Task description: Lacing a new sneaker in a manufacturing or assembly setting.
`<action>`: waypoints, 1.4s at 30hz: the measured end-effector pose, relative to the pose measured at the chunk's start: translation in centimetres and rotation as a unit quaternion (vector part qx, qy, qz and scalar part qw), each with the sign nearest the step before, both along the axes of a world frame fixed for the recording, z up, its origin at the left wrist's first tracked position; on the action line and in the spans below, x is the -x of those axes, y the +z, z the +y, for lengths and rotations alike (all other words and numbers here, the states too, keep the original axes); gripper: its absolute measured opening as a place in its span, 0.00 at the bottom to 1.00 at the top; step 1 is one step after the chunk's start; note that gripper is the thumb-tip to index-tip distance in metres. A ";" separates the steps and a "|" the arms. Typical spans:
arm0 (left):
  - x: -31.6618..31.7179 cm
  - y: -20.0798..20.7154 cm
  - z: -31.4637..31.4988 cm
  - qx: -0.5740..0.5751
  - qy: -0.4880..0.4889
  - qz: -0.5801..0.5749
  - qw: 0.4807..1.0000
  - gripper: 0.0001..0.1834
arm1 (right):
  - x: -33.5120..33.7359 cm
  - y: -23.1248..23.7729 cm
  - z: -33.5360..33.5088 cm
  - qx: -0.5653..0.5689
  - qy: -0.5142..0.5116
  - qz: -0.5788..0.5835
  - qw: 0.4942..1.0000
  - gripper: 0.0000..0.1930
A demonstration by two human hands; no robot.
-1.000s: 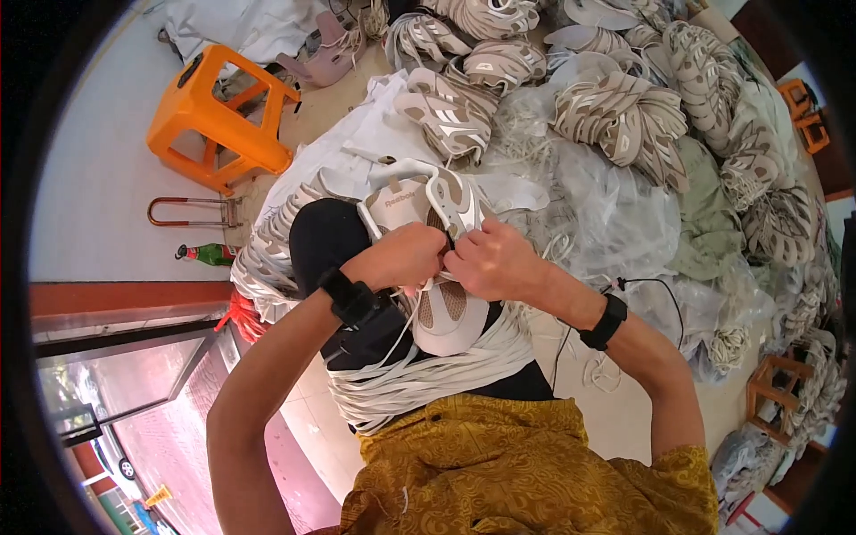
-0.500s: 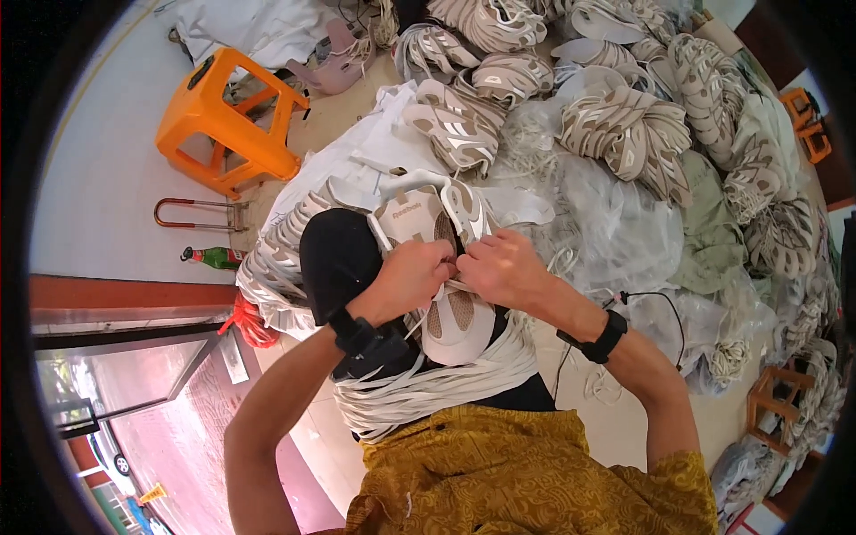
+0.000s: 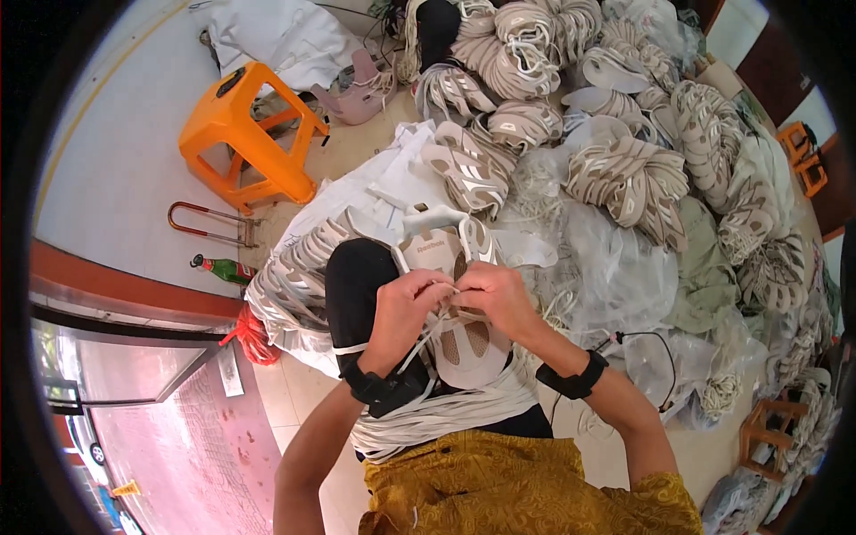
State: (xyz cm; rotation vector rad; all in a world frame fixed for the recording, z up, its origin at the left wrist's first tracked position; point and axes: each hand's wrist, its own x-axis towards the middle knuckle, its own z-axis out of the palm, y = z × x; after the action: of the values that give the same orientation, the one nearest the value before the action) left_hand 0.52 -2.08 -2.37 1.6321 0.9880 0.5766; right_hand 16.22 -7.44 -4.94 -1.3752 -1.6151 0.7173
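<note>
A beige and white shoe upper [image 3: 468, 361] rests on my lap, toe toward me, tongue pointing away. Over its lace opening my left hand [image 3: 408, 308] and my right hand [image 3: 495, 299] meet, fingertips pinched together. Both appear to grip a white shoelace [image 3: 415, 357], whose loose end trails down past my left wrist; the exact grip is partly hidden by the fingers. Across my thighs lies a thick bundle of white shoelaces [image 3: 446, 428]. Beside my left knee [image 3: 357, 281] leans a row of stacked shoe uppers [image 3: 294, 281].
An orange plastic stool [image 3: 236, 134] stands at the far left, near a green bottle [image 3: 227, 269] and red plastic twine [image 3: 254, 337]. Bundled shoe uppers [image 3: 629, 174] are heaped at the far right, with clear plastic bags [image 3: 615, 267] nearer me. A black cable [image 3: 664, 357] lies on the right.
The view has shifted, so the scene sits lower and slightly to the right. My hands stay over the lace opening, with fingertips now closer together and the left hand more upright.
</note>
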 end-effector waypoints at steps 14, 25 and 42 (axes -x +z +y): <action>-1.6 -2.2 -1.8 -0.094 0.104 -0.021 0.990 0.07 | 1.2 -1.3 0.1 -0.067 -0.086 -0.049 0.993 0.08; 1.0 9.9 7.2 -0.148 0.171 -0.137 0.964 0.09 | 0.2 -0.1 0.5 0.137 0.028 0.200 0.970 0.14; -0.5 11.8 6.6 -0.128 0.039 0.004 0.991 0.09 | 0.6 -0.3 2.1 0.254 0.117 0.612 0.740 0.08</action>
State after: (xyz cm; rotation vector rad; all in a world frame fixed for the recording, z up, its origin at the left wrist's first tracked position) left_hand 1.02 4.52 9.43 1.8263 1.0201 0.7767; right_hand 15.61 -5.36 -5.23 -0.6334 -0.4852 1.8206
